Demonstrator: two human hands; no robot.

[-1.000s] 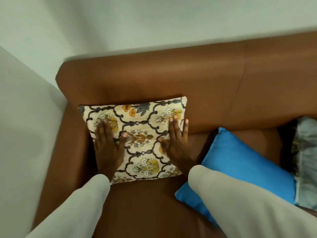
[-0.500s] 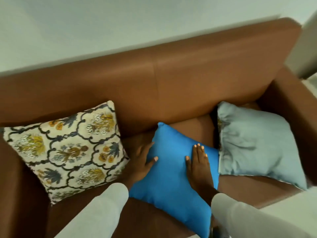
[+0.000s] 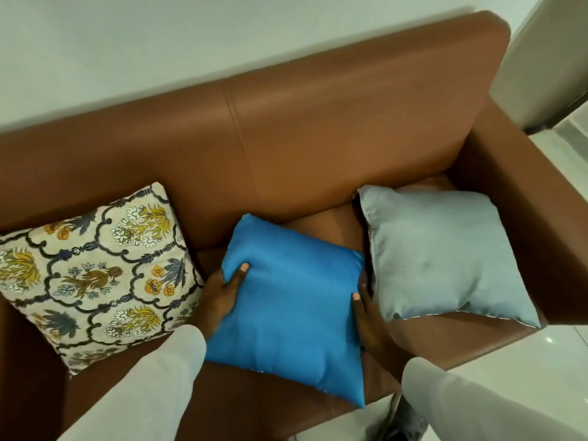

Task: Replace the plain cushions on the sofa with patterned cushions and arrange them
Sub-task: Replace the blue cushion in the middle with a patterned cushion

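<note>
Cushions are our whole business on this brown leather sofa [image 3: 334, 148]; the bright blue plain square cushion [image 3: 286, 310] lies flat at the seat's centre, slightly tilted, one corner pointing toward twelve o'clock and another hanging near the seat's front edge at six; we hold it on both flanks. Our left hand [image 3: 222, 300] clamps its nine o'clock edge, thumb curled over the top face and the other fingers tucked beneath, so it is closed on the fabric; our right hand [image 3: 369, 316] presses the three o'clock edge, thumb on top, the remaining fingers hidden under the cushion, so we judge it gripping too, though how tightly we cannot tell. At nine o'clock the cream floral-patterned square cushion [image 3: 95, 275] leans against the backrest, already in place, just beside our left hand; at three o'clock the pale grey plain satin cushion [image 3: 445, 256] slumps in the corner by the armrest, its edge touching or nearly touching the blue one. We judge the blue cushion light, soft and yielding; its cover looks smooth and possibly slippery, and it dents under the left thumb, so pinching filling along with cloth at opposite edges seems the surest hold; a corner grip would probably let it sag and swing.
</note>
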